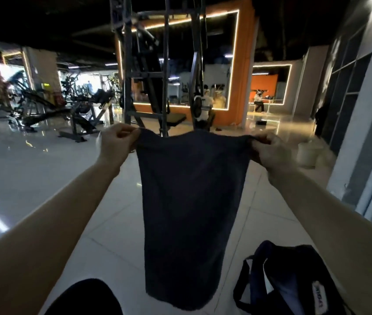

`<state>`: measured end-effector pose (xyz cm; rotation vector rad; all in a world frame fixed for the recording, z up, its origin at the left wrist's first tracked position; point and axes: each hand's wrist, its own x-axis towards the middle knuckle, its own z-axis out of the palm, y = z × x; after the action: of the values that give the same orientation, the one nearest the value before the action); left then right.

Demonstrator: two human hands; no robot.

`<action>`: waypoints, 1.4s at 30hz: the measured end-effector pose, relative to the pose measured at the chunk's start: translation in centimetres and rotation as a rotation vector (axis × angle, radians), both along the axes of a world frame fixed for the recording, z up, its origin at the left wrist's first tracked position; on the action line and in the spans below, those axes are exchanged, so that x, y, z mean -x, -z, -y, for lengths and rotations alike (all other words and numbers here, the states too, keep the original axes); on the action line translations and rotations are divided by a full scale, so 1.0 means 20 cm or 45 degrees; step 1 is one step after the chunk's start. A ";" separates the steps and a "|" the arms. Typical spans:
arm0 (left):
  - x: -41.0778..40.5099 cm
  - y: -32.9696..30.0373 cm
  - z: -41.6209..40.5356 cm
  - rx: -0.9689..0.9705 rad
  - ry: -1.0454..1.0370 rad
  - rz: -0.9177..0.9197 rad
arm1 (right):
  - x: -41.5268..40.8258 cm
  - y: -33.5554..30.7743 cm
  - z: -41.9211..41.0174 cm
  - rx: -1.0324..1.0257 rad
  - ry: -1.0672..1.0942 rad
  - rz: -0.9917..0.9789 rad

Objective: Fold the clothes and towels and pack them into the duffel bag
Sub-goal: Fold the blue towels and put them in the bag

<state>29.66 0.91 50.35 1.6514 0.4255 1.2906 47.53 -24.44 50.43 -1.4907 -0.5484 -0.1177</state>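
Arms: your two bare forearms fill the lower corners, stretched fwd and up toward the middle.
Floor: glossy pale tiled floor (33, 178) w/ light reflections, running back to the gym machines.
Towel: dark navy rectangular terry towel (189, 201) hangs full length in front of you, top edge stretched between both hands, bottom edge loose above the floor, near your knee.
Rack: tall grey steel-frame weight machine (148, 71) stands behind the towel, before an orange wall w/ lit mirror.
Bag: black fabric duffel bag (294, 283) w/ strap loops sits on the floor at lower right, top open, white label showing inside; apart from the towel.
Knee: your dark-clothed knee (85, 298) at bottom left-centre.
Left hand: your left hand (118, 142) pinches the towel's top left corner, fingers curled on the cloth.
Right hand: your right hand (269, 151) pinches the top right corner the same way.
Bucket: small white bucket (306, 154) far right, by the grey wall.
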 end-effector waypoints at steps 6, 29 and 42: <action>0.09 0.00 0.03 0.075 -0.030 0.058 | 0.10 -0.07 0.11 -0.057 -0.055 0.020; 0.44 -0.07 0.24 -0.170 0.075 -0.046 | 0.38 -0.10 0.34 0.057 0.250 0.276; -0.10 0.44 -0.23 -0.030 0.006 -0.558 | -0.16 0.43 -0.13 -0.005 -0.014 -0.473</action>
<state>31.71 5.56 41.49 1.9555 0.6683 0.9263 50.71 -21.92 41.80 -1.4607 -0.2561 0.1649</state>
